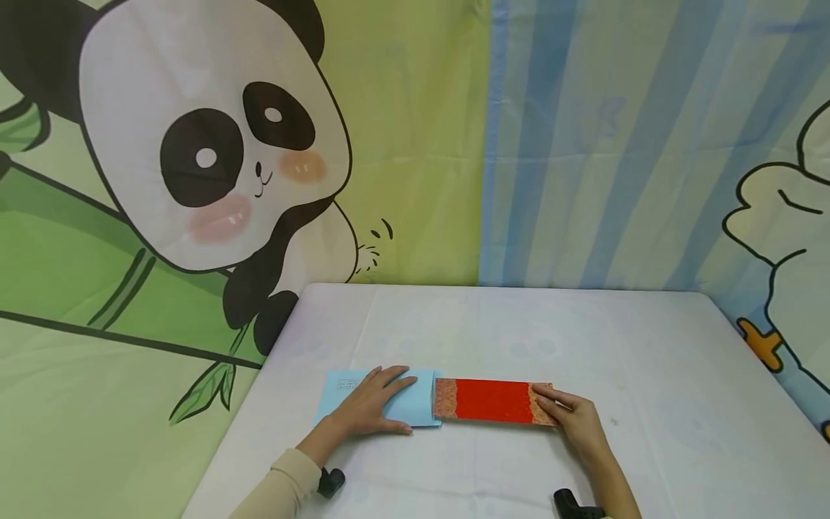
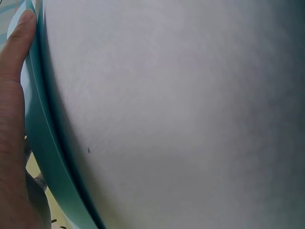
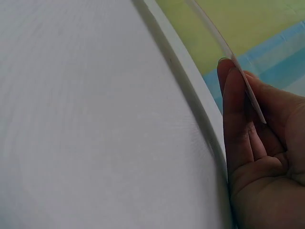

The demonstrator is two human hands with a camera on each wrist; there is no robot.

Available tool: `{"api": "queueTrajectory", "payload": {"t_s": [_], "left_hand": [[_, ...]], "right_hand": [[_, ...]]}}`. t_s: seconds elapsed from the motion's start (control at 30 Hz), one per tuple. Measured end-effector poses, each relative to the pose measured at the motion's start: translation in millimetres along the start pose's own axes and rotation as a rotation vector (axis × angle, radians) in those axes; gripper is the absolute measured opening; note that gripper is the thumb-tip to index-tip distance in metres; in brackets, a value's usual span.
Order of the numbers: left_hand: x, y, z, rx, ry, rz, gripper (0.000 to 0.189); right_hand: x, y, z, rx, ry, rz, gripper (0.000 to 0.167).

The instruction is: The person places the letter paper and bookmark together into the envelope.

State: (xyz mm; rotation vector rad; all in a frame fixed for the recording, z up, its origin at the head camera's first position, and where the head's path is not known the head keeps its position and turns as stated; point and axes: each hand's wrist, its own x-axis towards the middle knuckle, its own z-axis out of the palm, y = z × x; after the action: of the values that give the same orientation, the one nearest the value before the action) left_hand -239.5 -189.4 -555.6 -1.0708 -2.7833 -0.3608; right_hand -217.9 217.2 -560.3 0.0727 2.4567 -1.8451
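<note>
A light blue envelope lies flat on the white table. My left hand rests on it, palm down and fingers straight. In the left wrist view a finger lies along the envelope's blue edge. A long red card with patterned ends lies to the envelope's right, its left end at the envelope's mouth. My right hand pinches the card's right end. In the right wrist view the card's thin edge runs between the fingers and thumb of that hand.
A white cloth covers the table. A panda curtain hangs behind it on the left, a blue striped one on the right. Black wrist cameras show at the bottom edge.
</note>
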Motion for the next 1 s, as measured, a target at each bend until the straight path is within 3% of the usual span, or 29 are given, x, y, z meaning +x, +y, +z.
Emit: {"api": "queueTrajectory", "payload": {"t_s": [0.27, 1.0], "left_hand": [[1.3, 0.6, 0.3, -0.005, 0.004, 0.017, 0.093], [0.9, 1.1, 1.3, 0.023, -0.057, -0.027, 0.092]], "right_hand": [[2.6, -2, 4, 0.025, -0.011, 0.035, 0.051], [10.0, -8, 38, 0.086, -0.045, -0.030, 0.039]]}}
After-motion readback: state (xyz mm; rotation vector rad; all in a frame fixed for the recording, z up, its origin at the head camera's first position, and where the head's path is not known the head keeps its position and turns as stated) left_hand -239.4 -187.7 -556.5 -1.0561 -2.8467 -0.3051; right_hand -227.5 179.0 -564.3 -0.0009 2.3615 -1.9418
